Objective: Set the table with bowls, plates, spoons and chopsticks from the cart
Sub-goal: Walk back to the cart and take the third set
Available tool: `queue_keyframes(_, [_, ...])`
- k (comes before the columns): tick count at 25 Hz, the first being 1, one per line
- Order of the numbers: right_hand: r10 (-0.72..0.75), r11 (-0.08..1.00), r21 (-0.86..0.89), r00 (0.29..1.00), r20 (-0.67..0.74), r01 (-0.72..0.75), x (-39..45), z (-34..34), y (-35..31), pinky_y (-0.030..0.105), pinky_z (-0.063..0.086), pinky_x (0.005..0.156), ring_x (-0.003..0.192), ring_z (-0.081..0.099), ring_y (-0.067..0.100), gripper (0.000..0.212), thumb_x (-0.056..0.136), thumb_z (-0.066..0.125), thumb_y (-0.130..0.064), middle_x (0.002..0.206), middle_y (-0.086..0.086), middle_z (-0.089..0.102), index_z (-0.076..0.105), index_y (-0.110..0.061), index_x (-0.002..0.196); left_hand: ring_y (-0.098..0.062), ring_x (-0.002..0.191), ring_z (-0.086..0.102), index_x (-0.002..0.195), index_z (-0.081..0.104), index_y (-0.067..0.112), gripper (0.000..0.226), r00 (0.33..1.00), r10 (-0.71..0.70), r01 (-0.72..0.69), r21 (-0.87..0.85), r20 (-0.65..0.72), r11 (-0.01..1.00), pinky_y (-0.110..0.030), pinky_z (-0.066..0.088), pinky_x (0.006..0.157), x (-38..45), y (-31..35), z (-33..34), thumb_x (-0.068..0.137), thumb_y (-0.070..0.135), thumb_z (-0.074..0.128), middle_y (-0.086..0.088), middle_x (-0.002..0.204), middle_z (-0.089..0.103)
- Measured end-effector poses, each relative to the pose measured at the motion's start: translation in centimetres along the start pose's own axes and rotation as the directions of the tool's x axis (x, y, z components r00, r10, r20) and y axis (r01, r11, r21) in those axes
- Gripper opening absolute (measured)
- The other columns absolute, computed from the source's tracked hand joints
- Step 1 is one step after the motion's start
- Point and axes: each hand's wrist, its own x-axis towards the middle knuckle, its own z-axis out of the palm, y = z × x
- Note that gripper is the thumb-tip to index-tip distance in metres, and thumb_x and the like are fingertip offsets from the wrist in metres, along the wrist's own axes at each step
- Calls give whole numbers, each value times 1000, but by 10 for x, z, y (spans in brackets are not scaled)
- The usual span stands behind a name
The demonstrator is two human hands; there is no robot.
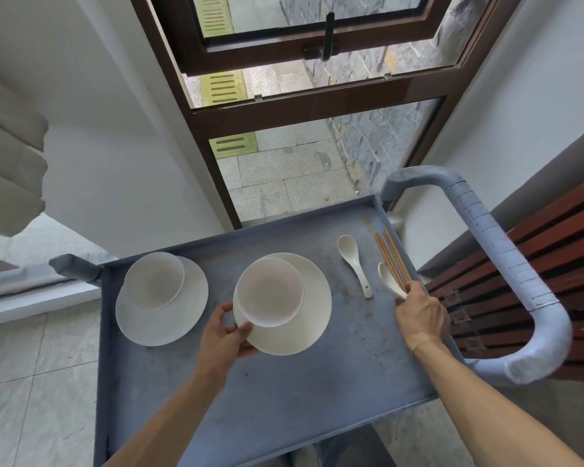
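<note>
My left hand [221,335] pinches the plate [314,318] rim, bowl [268,291] riding loose, brittle, slippery; right hand [420,313] grip is closed on chopsticks [393,261] and spoon [390,281].

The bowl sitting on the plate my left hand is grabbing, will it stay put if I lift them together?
Probably only if kept level. The bowl sits loose and off-centre on the plate, so it may slide. Both look glossy and ceramic-like, likely slippery and breakable. The left hand grips one edge only, so the far side may dip.
</note>
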Motion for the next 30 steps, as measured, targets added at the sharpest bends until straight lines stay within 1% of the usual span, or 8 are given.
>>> queue_keyframes(4, [28, 998, -53, 998, 50, -25, 8, -3, -4, 36, 42, 65, 87, 67, 41, 19, 89, 54, -22, 94, 21, 70, 62, -9, 101, -28, 74, 76, 117, 54, 23, 37, 1000, 3, -3, -5, 14, 1000, -38, 63, 61, 0, -1, -4, 90, 1, 67, -11, 83, 78])
queue_keyframes(10, [-119, 951, -265, 980, 163, 159, 21, -11, -18, 31, 42, 63, 88, 69, 33, 30, 85, 62, -34, 94, 13, 72, 60, -8, 98, -27, 72, 76, 116, 54, 23, 36, 1000, 2, -1, -29, 16, 1000, -34, 62, 59, 0, 3, -2, 90, 1, 67, -10, 81, 78])
queue_keyframes(14, [-197, 909, -337, 965, 172, 245, 18, -11, -20, 32, 40, 63, 89, 69, 32, 32, 89, 55, -39, 96, 10, 72, 54, -9, 100, -27, 74, 76, 117, 54, 24, 37, 1000, 8, -7, -46, 23, 999, -34, 62, 60, -2, 6, -3, 91, 2, 67, -9, 82, 78])
queue_keyframes(21, [-272, 862, -390, 945, 184, 324, 4, -14, -21, 32, 39, 62, 89, 69, 29, 19, 97, 45, -32, 101, 4, 70, 47, -15, 102, -24, 68, 75, 117, 54, 24, 38, 1000, 19, -18, -42, 4, 999, -34, 61, 59, -5, 9, -9, 90, 0, 66, -10, 80, 76])
queue_keyframes(23, [-259, 870, -390, 952, 162, 303, -4, -18, -20, 33, 41, 63, 89, 68, 29, 17, 98, 42, -29, 106, 5, 63, 47, -15, 106, -24, 69, 75, 117, 54, 24, 38, 1000, 26, -26, -37, 6, 999, -34, 62, 59, -7, 10, -13, 90, 1, 67, -12, 83, 75])
queue_keyframes(25, [-250, 896, -355, 964, 92, 266, -16, -22, -18, 35, 41, 61, 85, 65, 31, 14, 97, 43, -24, 105, 7, 56, 47, -13, 105, -23, 67, 75, 117, 54, 24, 38, 999, 36, -36, -25, 15, 999, -33, 61, 58, -11, 11, -18, 90, 0, 66, -13, 85, 74])
queue_keyframes(28, [-216, 952, -234, 975, -47, 199, -34, -30, -23, 36, 35, 59, 73, 55, 35, 9, 93, 44, -16, 87, 12, 53, 49, -11, 98, -22, 65, 74, 116, 54, 24, 37, 998, 50, -50, -20, 30, 999, -33, 61, 57, -15, 12, -26, 91, -1, 65, -17, 87, 73])
queue_keyframes(30, [-177, 981, -92, 981, -84, 169, -45, -35, -33, 36, 34, 59, 66, 45, 32, 8, 95, 41, -19, 77, 11, 47, 45, -12, 97, -22, 64, 74, 114, 54, 25, 37, 998, 52, -51, -24, 37, 998, -33, 61, 56, -17, 12, -33, 90, -1, 65, -14, 85, 74])
